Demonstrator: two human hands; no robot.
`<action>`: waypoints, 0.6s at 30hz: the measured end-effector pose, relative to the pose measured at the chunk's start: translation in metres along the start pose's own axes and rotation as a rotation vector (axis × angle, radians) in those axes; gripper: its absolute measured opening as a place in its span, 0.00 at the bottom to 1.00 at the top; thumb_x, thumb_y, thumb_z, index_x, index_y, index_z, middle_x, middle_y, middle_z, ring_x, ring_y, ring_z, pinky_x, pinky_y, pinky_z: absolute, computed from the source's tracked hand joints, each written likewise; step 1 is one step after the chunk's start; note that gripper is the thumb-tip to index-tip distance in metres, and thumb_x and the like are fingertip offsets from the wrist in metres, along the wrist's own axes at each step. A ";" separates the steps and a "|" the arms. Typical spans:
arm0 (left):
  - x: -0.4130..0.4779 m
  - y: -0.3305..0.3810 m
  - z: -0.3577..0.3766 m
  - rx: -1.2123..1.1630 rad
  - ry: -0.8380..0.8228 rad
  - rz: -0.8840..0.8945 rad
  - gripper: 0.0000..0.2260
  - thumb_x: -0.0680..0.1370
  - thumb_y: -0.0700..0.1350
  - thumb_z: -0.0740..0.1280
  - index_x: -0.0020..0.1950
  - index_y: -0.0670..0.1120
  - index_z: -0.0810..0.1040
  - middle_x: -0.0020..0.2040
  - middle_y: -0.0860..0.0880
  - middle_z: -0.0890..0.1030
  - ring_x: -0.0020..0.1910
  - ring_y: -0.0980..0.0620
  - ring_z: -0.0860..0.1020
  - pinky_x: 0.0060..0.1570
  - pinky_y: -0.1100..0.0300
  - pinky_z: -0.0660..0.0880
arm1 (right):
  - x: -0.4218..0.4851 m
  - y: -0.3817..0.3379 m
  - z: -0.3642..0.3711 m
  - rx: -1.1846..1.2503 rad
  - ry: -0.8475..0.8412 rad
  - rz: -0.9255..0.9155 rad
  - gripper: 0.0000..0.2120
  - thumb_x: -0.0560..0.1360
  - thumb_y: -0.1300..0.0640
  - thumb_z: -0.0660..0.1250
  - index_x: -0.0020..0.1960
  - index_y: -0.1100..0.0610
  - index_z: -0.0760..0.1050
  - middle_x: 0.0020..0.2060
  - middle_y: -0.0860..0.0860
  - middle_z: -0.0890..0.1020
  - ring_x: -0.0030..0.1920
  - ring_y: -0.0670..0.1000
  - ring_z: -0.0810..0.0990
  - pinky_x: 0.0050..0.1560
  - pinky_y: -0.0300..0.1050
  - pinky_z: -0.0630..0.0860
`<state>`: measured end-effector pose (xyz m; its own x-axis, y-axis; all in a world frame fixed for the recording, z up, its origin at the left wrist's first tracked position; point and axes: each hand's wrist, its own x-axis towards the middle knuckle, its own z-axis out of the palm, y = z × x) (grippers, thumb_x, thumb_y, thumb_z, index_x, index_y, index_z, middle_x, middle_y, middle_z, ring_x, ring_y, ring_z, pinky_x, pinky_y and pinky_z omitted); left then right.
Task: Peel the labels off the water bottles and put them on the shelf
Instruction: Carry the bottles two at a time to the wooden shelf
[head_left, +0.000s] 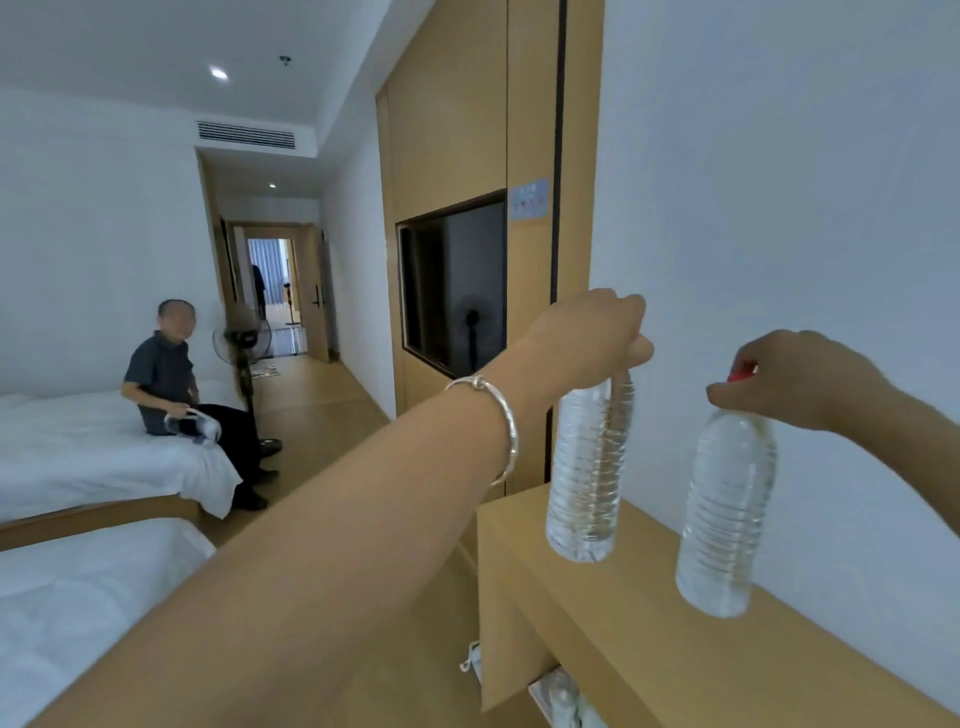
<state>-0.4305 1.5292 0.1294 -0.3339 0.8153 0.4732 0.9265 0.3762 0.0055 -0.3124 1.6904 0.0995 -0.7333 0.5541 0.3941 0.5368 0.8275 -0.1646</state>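
bottles hang over the pale wooden shelf (623, 603) by the white wall, both clear, their ribbed plastic bare. the left grip (587, 338) is curled round the top of the left bottle (589, 467), hiding its cap; a silver bracelet (501, 415) sits on that wrist. the right grip (795, 382) pinches the red cap (742, 374) of the right bottle (727, 514), which tilts slightly. whether either base touches the shelf i cannot tell. far left, a person (163, 374) sits on a white bed (78, 447) beside a standing fan (241, 340).
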 end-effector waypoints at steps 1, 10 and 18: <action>0.007 -0.005 0.006 -0.011 -0.005 -0.005 0.13 0.74 0.41 0.58 0.32 0.47 0.58 0.32 0.50 0.62 0.29 0.51 0.60 0.28 0.59 0.58 | 0.006 0.000 0.005 0.003 0.001 -0.010 0.10 0.68 0.42 0.68 0.38 0.48 0.76 0.36 0.44 0.78 0.41 0.50 0.77 0.39 0.42 0.70; 0.087 -0.048 0.067 -0.050 0.030 0.041 0.05 0.77 0.45 0.57 0.43 0.46 0.68 0.37 0.50 0.69 0.33 0.51 0.67 0.30 0.59 0.61 | 0.085 0.008 0.041 -0.040 0.047 0.043 0.14 0.66 0.43 0.67 0.38 0.54 0.80 0.35 0.50 0.82 0.38 0.51 0.79 0.35 0.41 0.72; 0.184 -0.101 0.115 -0.080 0.085 0.241 0.05 0.77 0.45 0.59 0.44 0.45 0.69 0.36 0.51 0.68 0.34 0.50 0.68 0.30 0.60 0.62 | 0.165 0.021 0.059 -0.086 0.119 0.209 0.16 0.67 0.45 0.68 0.43 0.57 0.80 0.36 0.51 0.81 0.38 0.52 0.78 0.33 0.39 0.67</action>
<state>-0.6052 1.6921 0.1147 -0.0891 0.8361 0.5413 0.9894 0.1369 -0.0486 -0.4466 1.8043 0.1071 -0.5513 0.6935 0.4638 0.7087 0.6826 -0.1783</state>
